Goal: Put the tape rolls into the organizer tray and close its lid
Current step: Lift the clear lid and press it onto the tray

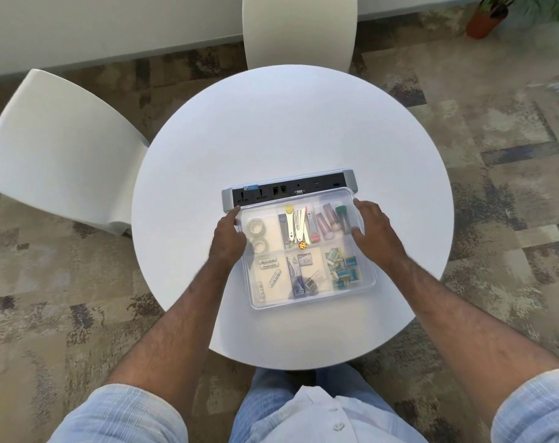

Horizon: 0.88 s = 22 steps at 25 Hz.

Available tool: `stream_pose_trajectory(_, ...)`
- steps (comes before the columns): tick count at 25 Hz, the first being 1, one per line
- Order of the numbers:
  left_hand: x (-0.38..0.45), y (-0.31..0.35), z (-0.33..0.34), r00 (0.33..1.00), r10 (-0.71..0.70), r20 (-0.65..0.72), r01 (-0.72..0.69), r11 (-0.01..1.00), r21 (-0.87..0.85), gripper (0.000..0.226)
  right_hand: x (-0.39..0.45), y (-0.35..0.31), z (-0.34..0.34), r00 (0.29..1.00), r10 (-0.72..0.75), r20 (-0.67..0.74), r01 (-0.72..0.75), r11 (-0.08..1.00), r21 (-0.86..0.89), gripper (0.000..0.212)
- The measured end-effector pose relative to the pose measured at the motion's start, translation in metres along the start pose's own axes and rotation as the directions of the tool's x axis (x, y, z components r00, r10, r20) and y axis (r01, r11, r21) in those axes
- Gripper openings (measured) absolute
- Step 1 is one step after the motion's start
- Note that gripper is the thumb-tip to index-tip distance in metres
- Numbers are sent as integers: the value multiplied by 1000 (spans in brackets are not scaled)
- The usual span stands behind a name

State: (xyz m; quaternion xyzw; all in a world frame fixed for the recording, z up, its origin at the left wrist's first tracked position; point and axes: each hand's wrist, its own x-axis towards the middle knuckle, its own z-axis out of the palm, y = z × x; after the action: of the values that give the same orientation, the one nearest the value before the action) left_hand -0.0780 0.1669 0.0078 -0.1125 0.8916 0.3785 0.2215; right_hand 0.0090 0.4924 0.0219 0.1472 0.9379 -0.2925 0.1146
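A clear plastic organizer tray (313, 300) sits on the round white table, and its translucent lid (307, 203) lies over it. Two clear tape rolls (256, 226) lie in the tray's upper-left compartment, seen through the lid. My left hand (228, 239) grips the lid's left edge. At the right edge, my right hand (372, 233) holds the lid near the far corner. Batteries, clippers, tubes and small packets fill the other compartments.
A grey power and port strip (291, 187) lies on the table (287, 123) just behind the tray. One white chair (57, 155) stands at the left, a second white chair (299, 30) at the far side. A potted plant (487, 19) stands at the top right.
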Motion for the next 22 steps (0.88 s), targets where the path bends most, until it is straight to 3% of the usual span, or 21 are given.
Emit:
stream_pose_trajectory(3, 3, -3, -1, 1000, -13, 14, 13, 1000, -11, 71, 17, -17, -4, 996, -32, 86, 37, 997, -64, 69)
stream_pose_trajectory(8, 7, -6, -3, 999, -9, 36, 10, 1000, -17, 70, 35, -29, -3, 968, 48, 248, -12, 989, -144, 73)
stream_pose_trajectory(18, 11, -8, -4, 999, 2, 47, -1, 1000, -12, 69, 44, -23, -5, 961, 78, 267, 22, 936, -351, 63)
stream_pose_trajectory(22, 6, -8, -4, 999, 24, 36, -23, 999, -30, 66, 48, -19, -8, 944, 59, 324, 41, 955, -294, 68)
